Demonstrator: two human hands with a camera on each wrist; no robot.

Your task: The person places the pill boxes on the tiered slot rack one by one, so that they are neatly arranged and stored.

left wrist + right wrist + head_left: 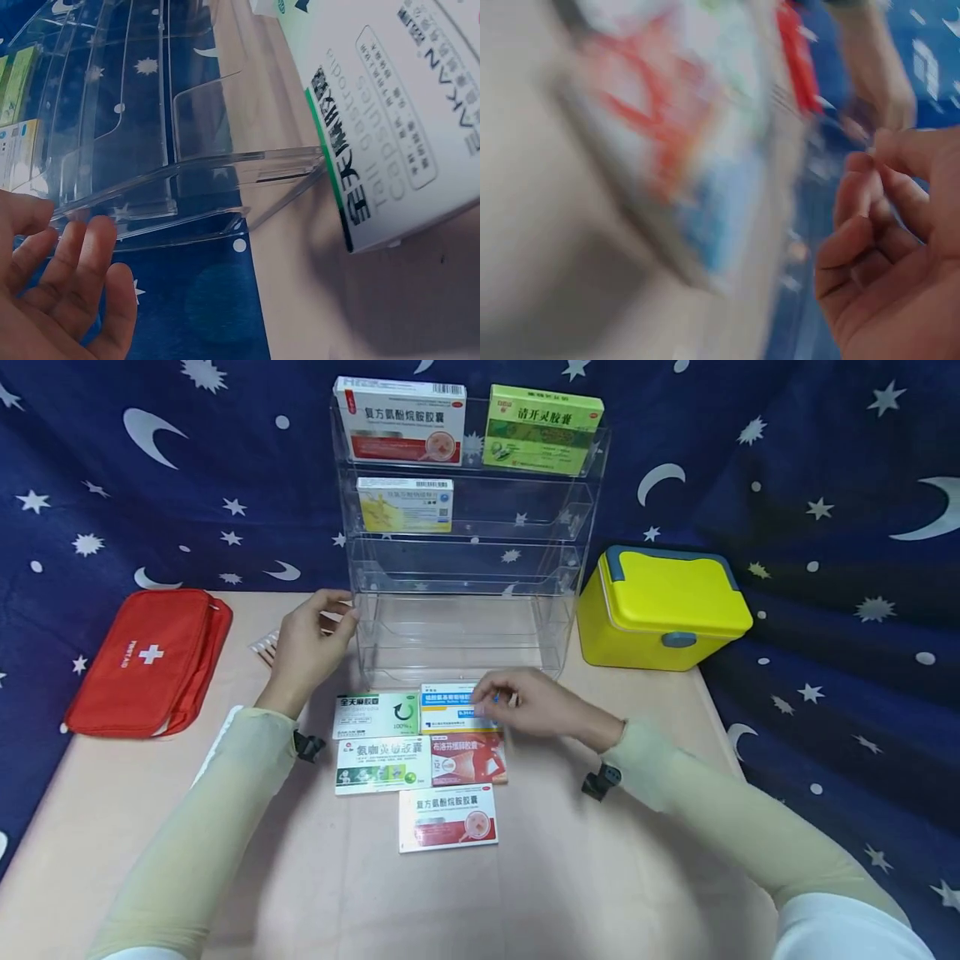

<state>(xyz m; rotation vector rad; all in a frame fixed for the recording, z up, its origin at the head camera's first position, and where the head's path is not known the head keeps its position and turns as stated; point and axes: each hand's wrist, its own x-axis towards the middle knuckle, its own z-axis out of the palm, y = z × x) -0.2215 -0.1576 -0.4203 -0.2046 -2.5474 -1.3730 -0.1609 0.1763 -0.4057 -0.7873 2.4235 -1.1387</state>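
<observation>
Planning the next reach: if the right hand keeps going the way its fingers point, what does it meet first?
Probably the blue-and-white box: the right hand points left, low over its near edge. Beyond lies the green-and-white box. Height is unclear.

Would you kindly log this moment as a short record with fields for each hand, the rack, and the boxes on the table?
left hand: open, fingers at the left edge of the clear rack
right hand: fingers curled over the blue and yellow box; grip unclear
rack contents: three medicine boxes on the upper shelves
boxes on table: five, flat, before the rack
beside: red first aid pouch, yellow case
</observation>
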